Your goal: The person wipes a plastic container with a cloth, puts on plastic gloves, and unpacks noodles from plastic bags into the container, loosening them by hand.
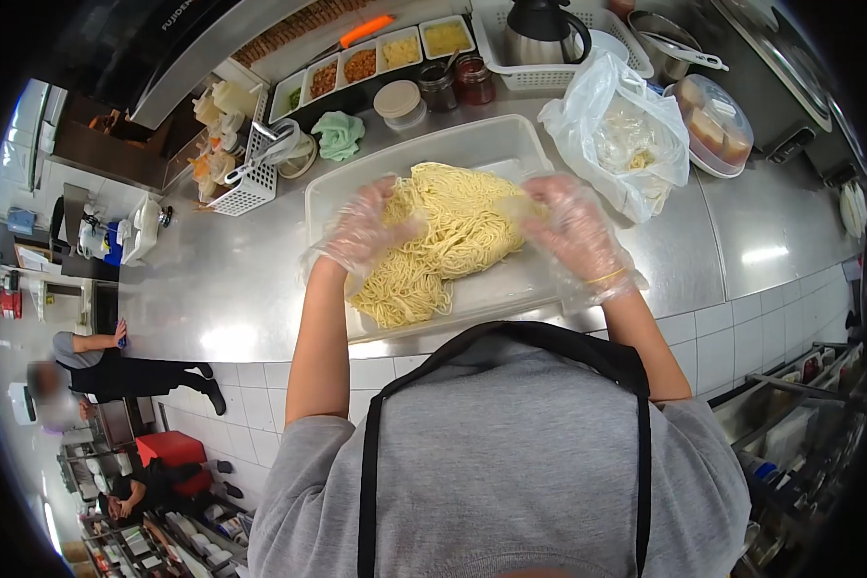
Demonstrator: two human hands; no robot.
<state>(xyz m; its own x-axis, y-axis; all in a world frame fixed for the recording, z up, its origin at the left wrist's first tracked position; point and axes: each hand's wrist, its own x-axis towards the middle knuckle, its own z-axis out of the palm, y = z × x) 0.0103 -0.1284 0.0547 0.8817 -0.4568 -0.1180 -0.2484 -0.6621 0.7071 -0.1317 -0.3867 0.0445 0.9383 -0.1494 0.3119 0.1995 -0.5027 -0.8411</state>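
Observation:
A heap of pale yellow noodles (467,226) lies in a translucent plastic tub (332,183) on the steel counter. My left hand (368,229), in a clear plastic glove, is at the heap's left side, its fingers apart and against the strands. On the opposite side is my right hand (576,229), gloved the same way with a yellow band at the wrist. Its fingers are spread along the right edge of the noodles. Glove glare blurs the fingertips, and neither hand visibly closes round any noodles.
Behind the tub stand topping containers (361,67), dark jars (438,89), a lidded tub (399,103) and a green cloth (338,135). A white plastic bag (588,111) sits at the right beside a clear-lidded box (711,120). Two people are at the far left.

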